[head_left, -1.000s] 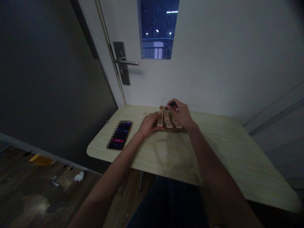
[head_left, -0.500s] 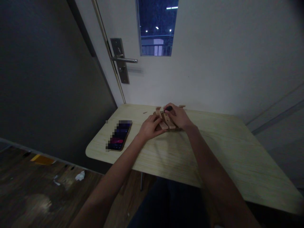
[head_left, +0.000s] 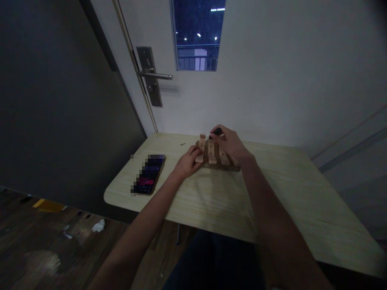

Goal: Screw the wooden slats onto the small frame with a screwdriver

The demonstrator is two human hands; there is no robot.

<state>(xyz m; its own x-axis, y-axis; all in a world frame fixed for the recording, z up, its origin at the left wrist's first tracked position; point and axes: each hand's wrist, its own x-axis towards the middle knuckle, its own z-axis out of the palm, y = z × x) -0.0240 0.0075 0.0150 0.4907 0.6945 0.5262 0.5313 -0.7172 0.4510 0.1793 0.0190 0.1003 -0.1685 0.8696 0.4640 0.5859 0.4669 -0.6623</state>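
Observation:
A small wooden piece (head_left: pixel 212 155) made of several pale slats on a darker base lies on the light wood table (head_left: pixel 229 201) near its far edge. My left hand (head_left: pixel 188 162) grips the leftmost slat, fingers closed on it. My right hand (head_left: pixel 230 143) is closed round a dark-handled tool (head_left: pixel 216 132), probably a screwdriver, held over the far end of the slats. The tool's tip is too small to make out.
A phone (head_left: pixel 149 175) with a lit screen lies on the table to the left. A tiny dark screw (head_left: pixel 182 143) sits near the far edge. Behind the table stands a white door with a metal handle (head_left: pixel 155 75) and a narrow window.
The wooden piece has shifted slightly under both hands. My right hand has lifted a little with the tool. The view has drifted, so everything sits a bit further left.

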